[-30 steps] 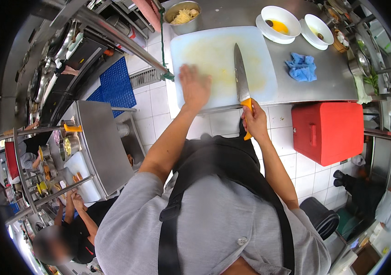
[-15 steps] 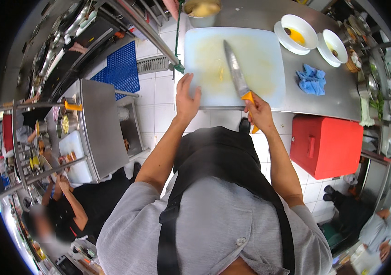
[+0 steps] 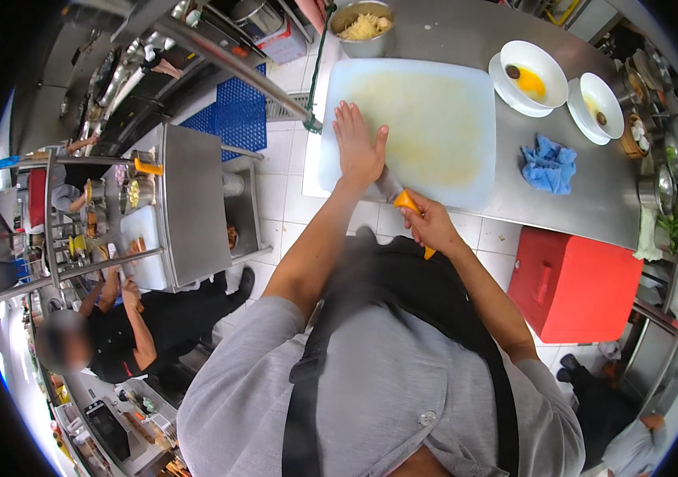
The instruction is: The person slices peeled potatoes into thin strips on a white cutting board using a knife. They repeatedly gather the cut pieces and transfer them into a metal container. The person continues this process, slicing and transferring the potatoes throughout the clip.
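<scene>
My left hand (image 3: 361, 145) lies open, fingers stretched out, over the left part of a white cutting board (image 3: 434, 119). My right hand (image 3: 436, 228) grips the orange handle of a kitchen knife (image 3: 391, 188) at the board's near edge. Its blade points up and left. Most of the blade is hidden behind my left wrist and hand, so whether they touch cannot be told. Faint yellowish stains mark the board.
Beyond the board stands a metal pot (image 3: 357, 46) of pale shreds. Right of it are two white bowls (image 3: 544, 62) with yellow liquid and a crumpled blue cloth (image 3: 550, 165). A red box (image 3: 585, 278) stands below the counter. A co-worker (image 3: 148, 326) works at the left.
The knife has swung left from the board's middle to its near edge. My left hand has moved from the left edge onto the board. The small yellow pieces no longer show.
</scene>
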Demonstrator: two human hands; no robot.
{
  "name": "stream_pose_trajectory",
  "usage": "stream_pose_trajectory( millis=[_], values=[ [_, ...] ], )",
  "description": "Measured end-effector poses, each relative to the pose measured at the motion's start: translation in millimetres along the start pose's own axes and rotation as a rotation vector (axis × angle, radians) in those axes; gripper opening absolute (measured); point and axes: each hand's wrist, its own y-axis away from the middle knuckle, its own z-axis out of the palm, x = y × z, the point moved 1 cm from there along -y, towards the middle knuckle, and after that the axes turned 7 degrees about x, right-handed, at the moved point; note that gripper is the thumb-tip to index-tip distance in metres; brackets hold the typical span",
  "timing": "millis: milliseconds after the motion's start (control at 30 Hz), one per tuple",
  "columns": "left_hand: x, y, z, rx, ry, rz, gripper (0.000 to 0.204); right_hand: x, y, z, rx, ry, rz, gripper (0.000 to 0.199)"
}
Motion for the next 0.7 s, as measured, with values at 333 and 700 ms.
stream_pose_trajectory(
  millis=[333,700],
  values=[
    [44.0,-138.6,-18.6,0.041,0.019,0.263,0.089,-113.5,-35.5,-41.9,-0.004,-0.023,-0.207,0.03],
    [12.5,-332.3,5.3,0.058,-0.155,0.218,0.066,-211.9,-70.8,-88.4,0.222,0.017,-0.214,0.032]
  ],
)
